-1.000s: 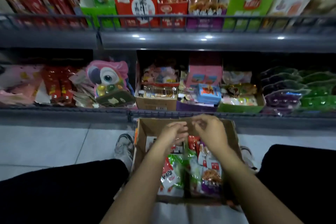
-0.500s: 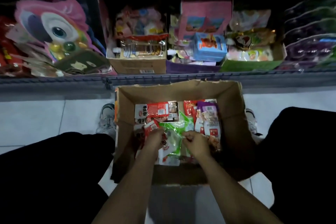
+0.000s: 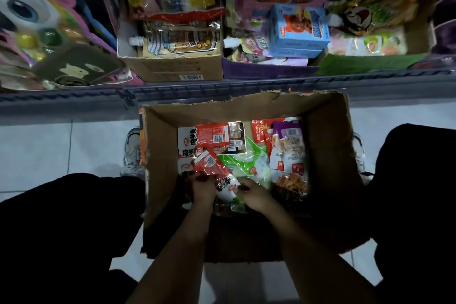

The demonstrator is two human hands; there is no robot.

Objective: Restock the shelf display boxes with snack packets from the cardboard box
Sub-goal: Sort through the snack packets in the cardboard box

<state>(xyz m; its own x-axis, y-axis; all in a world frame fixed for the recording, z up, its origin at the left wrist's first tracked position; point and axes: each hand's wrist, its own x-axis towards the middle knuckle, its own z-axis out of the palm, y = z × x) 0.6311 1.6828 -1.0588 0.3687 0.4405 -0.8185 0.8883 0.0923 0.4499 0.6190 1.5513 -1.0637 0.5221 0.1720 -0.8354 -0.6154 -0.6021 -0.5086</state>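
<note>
An open cardboard box sits on the floor between my knees, holding red, green and purple snack packets. My left hand grips a red packet that tilts up out of the pile. My right hand reaches in beside it, with its fingertips on a green packet; whether it grips the green packet is hidden. On the low shelf behind stand the display boxes: a brown one, a purple one and a green one.
A pink owl-faced toy pack lies on the shelf at left. A grey wire shelf rail runs just beyond the box. My dark-clad knees flank the box, and a sneaker shows on the white tile floor.
Both hands have dropped from the box's far rim into the packets. The view has tilted down and closer. My left hand has taken hold of a red packet.
</note>
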